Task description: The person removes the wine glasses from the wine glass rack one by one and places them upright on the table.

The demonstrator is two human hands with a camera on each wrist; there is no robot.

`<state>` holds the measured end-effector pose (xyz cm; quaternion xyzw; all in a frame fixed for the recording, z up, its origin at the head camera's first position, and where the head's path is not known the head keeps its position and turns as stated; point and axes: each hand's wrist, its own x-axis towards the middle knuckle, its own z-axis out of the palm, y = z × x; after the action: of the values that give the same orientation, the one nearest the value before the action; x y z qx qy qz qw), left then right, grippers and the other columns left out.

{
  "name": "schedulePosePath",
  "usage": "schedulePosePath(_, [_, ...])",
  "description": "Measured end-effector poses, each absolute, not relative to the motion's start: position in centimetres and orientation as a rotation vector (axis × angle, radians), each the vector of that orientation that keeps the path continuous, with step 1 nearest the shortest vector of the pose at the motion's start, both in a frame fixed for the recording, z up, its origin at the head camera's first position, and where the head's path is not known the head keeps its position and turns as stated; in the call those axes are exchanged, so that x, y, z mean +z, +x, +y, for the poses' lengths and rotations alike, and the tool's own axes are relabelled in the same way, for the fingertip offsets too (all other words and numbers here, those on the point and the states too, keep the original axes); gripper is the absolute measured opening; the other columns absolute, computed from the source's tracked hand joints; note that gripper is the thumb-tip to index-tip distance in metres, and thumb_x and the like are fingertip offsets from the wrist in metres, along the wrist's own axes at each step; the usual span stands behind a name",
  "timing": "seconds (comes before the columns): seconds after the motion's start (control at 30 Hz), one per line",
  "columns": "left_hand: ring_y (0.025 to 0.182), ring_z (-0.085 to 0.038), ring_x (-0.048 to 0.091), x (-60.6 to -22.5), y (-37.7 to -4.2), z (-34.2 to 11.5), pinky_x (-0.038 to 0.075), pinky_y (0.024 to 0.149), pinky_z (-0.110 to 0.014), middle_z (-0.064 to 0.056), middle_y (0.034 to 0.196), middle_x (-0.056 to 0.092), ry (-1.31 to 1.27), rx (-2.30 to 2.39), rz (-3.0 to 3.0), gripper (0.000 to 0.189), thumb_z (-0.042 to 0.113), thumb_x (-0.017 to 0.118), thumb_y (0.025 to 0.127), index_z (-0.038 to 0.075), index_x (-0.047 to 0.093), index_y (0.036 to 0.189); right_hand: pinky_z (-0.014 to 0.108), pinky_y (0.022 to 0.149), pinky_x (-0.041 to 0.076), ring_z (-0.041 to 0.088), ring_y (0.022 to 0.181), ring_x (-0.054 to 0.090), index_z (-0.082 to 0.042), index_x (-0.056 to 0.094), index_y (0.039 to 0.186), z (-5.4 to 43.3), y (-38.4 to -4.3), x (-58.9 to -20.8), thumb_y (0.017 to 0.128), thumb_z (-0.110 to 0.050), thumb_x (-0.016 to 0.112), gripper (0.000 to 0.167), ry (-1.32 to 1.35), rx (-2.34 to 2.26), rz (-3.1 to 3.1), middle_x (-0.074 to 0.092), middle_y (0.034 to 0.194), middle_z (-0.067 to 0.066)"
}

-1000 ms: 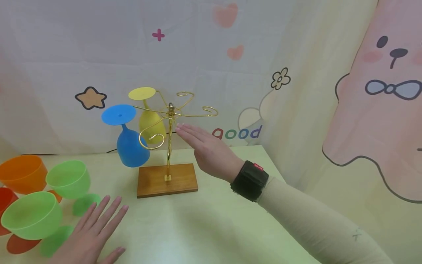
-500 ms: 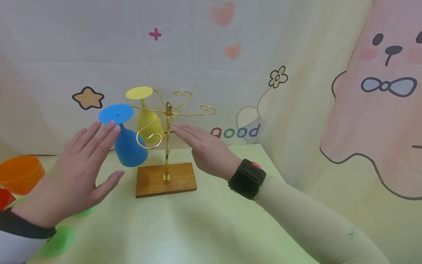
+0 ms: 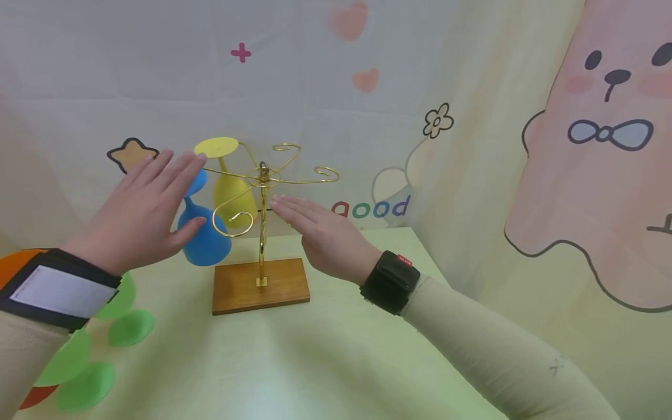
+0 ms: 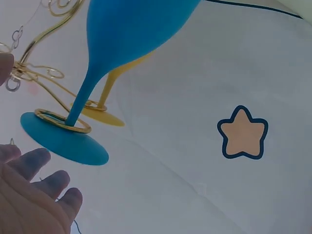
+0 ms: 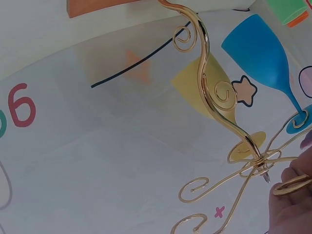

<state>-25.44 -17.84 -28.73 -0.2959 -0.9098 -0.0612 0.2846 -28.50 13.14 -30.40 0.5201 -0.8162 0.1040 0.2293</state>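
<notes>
A gold wire glass rack with curled arms stands on a wooden base. Upside down on it hang a blue goblet and, behind, a yellow goblet. My left hand, fingers straight and thumb apart, is raised beside the blue goblet and hides part of its foot in the head view. The left wrist view shows that foot resting in a gold curl, just off the fingertips. My right hand pinches a curled rack arm beside the post; the thumb is hidden in the head view.
Green goblets stand upright at the left of the pale table, partly behind my left forearm. An orange goblet is mostly covered there. A printed curtain hangs close behind the rack.
My left hand has risen from beside the green goblets, up and to the right, to the blue goblet's foot. The right hand has kept its place at the rack.
</notes>
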Motion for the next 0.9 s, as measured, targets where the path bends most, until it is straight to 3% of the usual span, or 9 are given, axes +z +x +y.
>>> schedulePosePath(0.3, [0.136, -0.050, 0.026, -29.2, -26.1, -17.2, 0.015, 0.115, -0.055, -0.026, 0.149, 0.034, -0.759, -0.108, -2.522, 0.078, 0.022, 0.067, 0.088, -0.004, 0.027, 0.149, 0.027, 0.113, 0.026, 0.019, 0.137, 0.038, -0.002, 0.043, 0.144, 13.3, -28.4, -30.5, 0.086, 0.013, 0.046, 0.061, 1.436, 0.287, -2.215, 0.047, 0.144, 0.011])
schedulePosePath(0.5, [0.132, -0.048, 0.035, -30.0, -25.9, -16.9, 0.025, 0.111, -0.056, -0.026, 0.144, 0.042, -0.728, -0.115, -2.497, 0.060, 0.005, 0.058, 0.090, -0.006, 0.036, 0.145, 0.027, 0.113, 0.026, 0.020, 0.136, 0.039, -0.002, 0.043, 0.144, 13.4, -28.3, -30.5, 0.085, 0.013, 0.046, 0.061, 1.444, 0.272, -2.199, 0.048, 0.144, 0.012])
schedulePosePath(0.73, [0.136, -0.046, 0.031, -30.4, -25.7, -16.5, 0.020, 0.113, -0.055, -0.024, 0.146, 0.040, -0.657, -0.119, -2.552, 0.058, -0.010, 0.044, 0.089, -0.004, 0.035, 0.146, 0.027, 0.113, 0.026, 0.019, 0.136, 0.039, -0.002, 0.044, 0.144, 13.6, -28.2, -30.5, 0.085, 0.013, 0.047, 0.060, 1.439, 0.275, -2.191, 0.048, 0.144, 0.011])
schedulePosePath(0.9, [0.134, -0.049, 0.031, -30.4, -25.4, -16.4, 0.020, 0.113, -0.055, -0.025, 0.147, 0.038, -0.658, -0.096, -2.557, 0.061, -0.014, 0.049, 0.088, -0.004, 0.033, 0.146, 0.026, 0.113, 0.025, 0.019, 0.137, 0.039, -0.002, 0.043, 0.144, 13.6, -28.1, -30.6, 0.085, 0.014, 0.047, 0.061, 1.442, 0.277, -2.197, 0.048, 0.144, 0.011])
